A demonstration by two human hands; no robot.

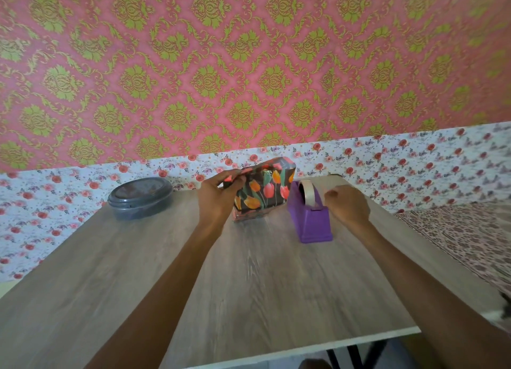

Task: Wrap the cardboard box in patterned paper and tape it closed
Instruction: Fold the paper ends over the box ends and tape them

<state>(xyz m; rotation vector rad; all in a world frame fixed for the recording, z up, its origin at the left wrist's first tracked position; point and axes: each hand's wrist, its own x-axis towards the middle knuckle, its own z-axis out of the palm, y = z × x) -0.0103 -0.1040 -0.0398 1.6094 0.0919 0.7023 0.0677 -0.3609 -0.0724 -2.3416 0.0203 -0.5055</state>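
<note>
Standing on end near the far middle of the pale wood-grain bench: the cardboard box covered in dark paper printed with orange and red tulips, long axis nearly upright, leaning a little to the right. Gripped at the upper left corner by the left hand, thumb and fingers curled round the folded paper edge there, wrist bent upward, forearm stretched straight out from the body. Just beside the box on its right, touching or only very near (cannot tell which): the purple plastic tape dispenser with a roll of pale tape, long axis pointing toward the person, cutter end on the near side. Close against the right side of the dispenser: the right hand, back turned up, fingers curled inward near the cutter; cannot tell whether pinching a tape end or holding nothing. Probably the step of fetching tape, with the paper already folded round and no tape visible on the top end. For the coming move, most important: box to the left of the right hand, on the other side of the dispenser, so a leftward path over or round the dispenser for any strip of tape. Left hand much nearer to the box, indeed on it, therefore best used for holding the fold shut. Well apart at the far left of the bench: a grey oval plastic container with a lid.
</note>
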